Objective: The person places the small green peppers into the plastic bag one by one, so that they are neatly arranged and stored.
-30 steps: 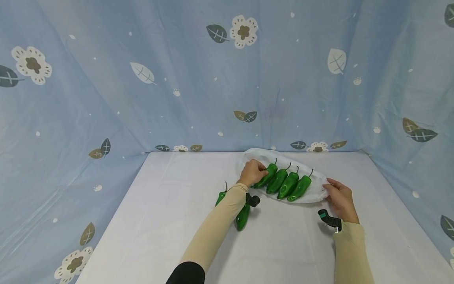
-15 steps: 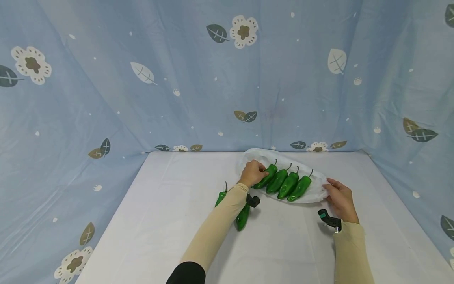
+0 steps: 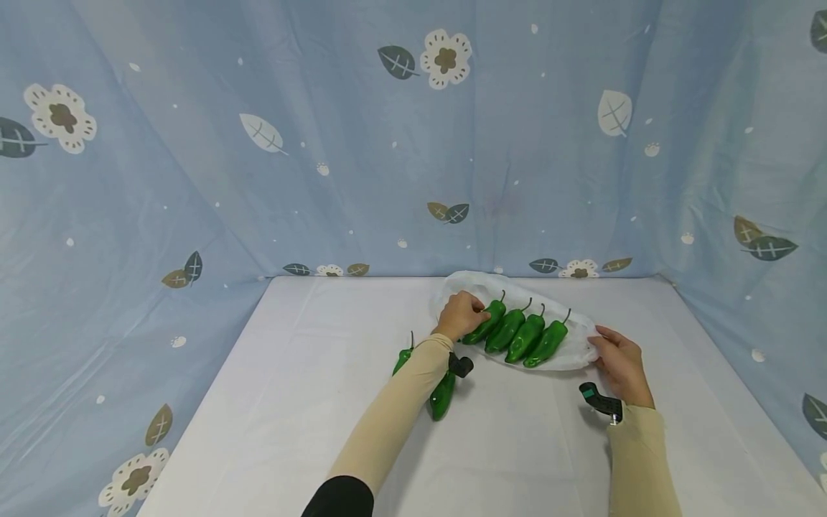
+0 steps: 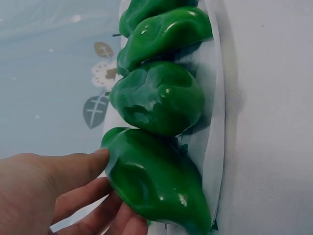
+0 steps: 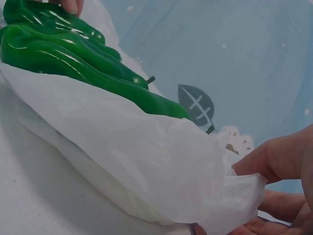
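Several glossy green peppers lie side by side in a row on a thin white plastic bag near the back of the table. At the row's left end, my left hand holds the leftmost green pepper between thumb and fingers; the left wrist view shows the thumb on that pepper's upper end. My right hand pinches the bag's right end. In the right wrist view the bag's crumpled edge sits between thumb and fingers, and its near side rises in front of the peppers.
Two more green peppers lie on the white table by my left forearm: one pepper left of it, another pepper to its right, both partly hidden. A blue patterned curtain hangs behind the table and at its sides.
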### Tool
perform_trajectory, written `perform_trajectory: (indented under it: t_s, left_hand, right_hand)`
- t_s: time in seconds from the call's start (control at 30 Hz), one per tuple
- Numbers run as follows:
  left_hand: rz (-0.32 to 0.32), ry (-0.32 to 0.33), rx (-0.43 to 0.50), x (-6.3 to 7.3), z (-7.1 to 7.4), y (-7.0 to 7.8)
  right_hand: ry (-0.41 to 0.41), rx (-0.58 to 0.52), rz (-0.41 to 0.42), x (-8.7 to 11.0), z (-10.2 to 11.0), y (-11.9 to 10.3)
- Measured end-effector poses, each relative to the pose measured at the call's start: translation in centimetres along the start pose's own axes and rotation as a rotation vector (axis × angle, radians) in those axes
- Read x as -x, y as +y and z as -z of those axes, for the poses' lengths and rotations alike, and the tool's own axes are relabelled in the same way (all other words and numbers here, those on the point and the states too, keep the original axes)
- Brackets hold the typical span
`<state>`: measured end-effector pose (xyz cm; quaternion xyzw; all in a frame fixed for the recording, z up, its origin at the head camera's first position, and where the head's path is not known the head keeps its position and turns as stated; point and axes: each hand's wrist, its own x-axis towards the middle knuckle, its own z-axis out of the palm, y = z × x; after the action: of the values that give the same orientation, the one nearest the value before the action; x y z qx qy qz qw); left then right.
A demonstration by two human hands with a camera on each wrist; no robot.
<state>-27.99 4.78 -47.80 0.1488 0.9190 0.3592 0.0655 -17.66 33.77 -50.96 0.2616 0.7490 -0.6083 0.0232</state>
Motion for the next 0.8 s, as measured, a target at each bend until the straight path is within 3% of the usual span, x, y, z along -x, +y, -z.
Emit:
perform_trajectory:
  t_s: [0.27,0.5,0.8]
  left_hand:
    - [-0.033,0.008,0.044,0.5,1.2,0.2]
    - [-0.107,0.017,0.092,1.4,3.2,-0.2]
    - [-0.156,0.065,0.161,2.6,5.8,-1.3]
  right_hand:
    - [-0.002,-0.017,0.013,0.1,0.0,0.1]
    - [0.0,-0.014,-0.001,-0.1,0.0,0.3]
    - [0.007,-0.009,0.006,-0.2,0.0,0.2]
